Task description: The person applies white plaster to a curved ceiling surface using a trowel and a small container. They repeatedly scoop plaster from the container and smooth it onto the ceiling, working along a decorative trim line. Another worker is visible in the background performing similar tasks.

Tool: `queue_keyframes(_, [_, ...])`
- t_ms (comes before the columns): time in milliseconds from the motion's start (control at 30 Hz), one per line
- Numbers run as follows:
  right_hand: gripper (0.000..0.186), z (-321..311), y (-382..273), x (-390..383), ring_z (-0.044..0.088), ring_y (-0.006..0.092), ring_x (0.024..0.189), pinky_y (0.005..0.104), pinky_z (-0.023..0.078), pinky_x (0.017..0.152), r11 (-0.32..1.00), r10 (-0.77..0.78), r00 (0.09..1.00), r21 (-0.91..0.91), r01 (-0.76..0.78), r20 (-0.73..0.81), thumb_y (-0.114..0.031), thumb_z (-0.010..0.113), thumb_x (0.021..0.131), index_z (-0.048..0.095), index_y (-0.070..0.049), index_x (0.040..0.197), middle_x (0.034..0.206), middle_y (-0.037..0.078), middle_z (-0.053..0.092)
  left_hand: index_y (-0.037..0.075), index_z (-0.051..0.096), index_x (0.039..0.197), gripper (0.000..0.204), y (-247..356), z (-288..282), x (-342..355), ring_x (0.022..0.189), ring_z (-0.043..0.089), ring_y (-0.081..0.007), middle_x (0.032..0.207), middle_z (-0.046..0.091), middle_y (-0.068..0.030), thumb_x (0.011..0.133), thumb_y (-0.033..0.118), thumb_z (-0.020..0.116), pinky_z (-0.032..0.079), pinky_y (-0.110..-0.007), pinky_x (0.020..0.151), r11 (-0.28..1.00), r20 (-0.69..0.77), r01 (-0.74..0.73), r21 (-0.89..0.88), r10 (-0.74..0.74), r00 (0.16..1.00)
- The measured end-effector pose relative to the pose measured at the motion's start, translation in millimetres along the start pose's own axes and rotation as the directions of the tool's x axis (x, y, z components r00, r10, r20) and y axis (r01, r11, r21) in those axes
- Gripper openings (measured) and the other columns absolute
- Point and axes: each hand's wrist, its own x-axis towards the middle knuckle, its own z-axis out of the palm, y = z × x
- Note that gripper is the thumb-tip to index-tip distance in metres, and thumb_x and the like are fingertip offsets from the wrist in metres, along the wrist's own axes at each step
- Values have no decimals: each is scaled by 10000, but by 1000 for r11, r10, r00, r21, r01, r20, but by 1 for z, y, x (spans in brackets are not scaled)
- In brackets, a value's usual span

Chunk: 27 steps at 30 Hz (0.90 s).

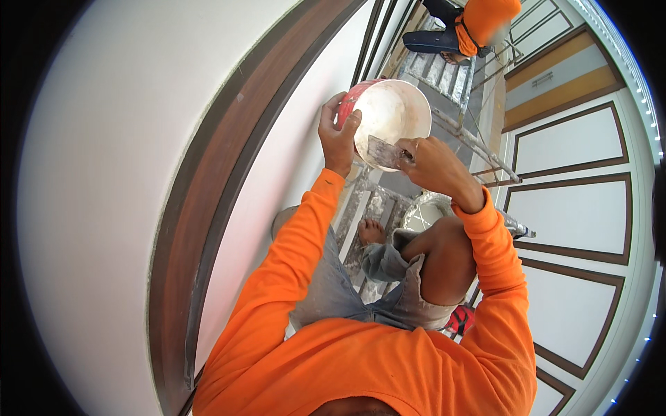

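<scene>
One scraper (381,151), blade leftward, long axis crosswise, at bucket (411,105)

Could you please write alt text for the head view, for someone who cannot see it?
The wearer's left hand holds a red-and-white bucket, while the right hand holds a flat scraper at its near rim. Below are a bare foot, a spattered platform and another bucket; farther off is another person in orange.

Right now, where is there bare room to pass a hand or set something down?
Hand room: between the orange sleeves, short of the tub. Set-down: far planks, between co-worker and tub. Crowded: near planks, around bare foot and bucket.
</scene>
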Motion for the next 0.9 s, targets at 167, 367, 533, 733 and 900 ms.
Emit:
queue_keyframes(167, [182, -32, -1, 0, 691, 200, 695, 345, 542, 671, 788, 187, 958, 550, -279, 218, -146, 714, 960, 721, 15, 1045, 808, 105, 744, -19, 600, 1364, 501, -12, 0, 4, 1172, 607, -189, 1279, 640, -121, 925, 167, 753, 511, -336, 1014, 999, -16, -43, 10, 43, 999])
queue_keyframes(367, [233, -51, 19, -10, 667, 122, 846, 300, 542, 733, 472, 104, 990, 881, 38, -98, -77, 675, 1011, 689, 15, 1225, 997, 64, 754, -23, 599, 1370, 508, -27, -6, 7, 1189, 578, -182, 1287, 626, -105, 943, 214, 738, 464, -335, 1063, 984, -8, 74, -161, -76, 997])
queue_keyframes(533, [248, -103, 9, -1, 668, 92, 979, 280, 540, 849, 551, 55, 887, 754, 357, -459, -95, 698, 1036, 678, -9, 1268, 1094, 42, 741, -26, 590, 1381, 535, -17, 5, 6, 1203, 588, -192, 1301, 623, -121, 941, 232, 751, 474, -337, 1066, 985, 29, 162, -63, -160, 987])
queue_keyframes(733, [190, -151, -27, 39, 572, 68, 833, 246, 457, 728, 772, -82, 598, 328, 544, -797, -103, 731, 1014, 734, -6, 1178, 1018, 11, 741, -22, 571, 1409, 605, -14, 2, -1, 1186, 620, -203, 1314, 622, -148, 927, 287, 768, 521, -346, 1031, 982, 64, 188, -21, -187, 980])
queue_keyframes(900, [231, -170, -52, 79, 609, 112, 810, 272, 433, 684, 822, -292, 338, -54, 568, -895, -8, 742, 953, 782, -55, 1176, 981, 47, 756, -17, 576, 1381, 629, -16, 0, -3, 1144, 617, -195, 1272, 634, -138, 890, 291, 822, 513, -343, 1033, 977, 61, 201, -73, -197, 979])
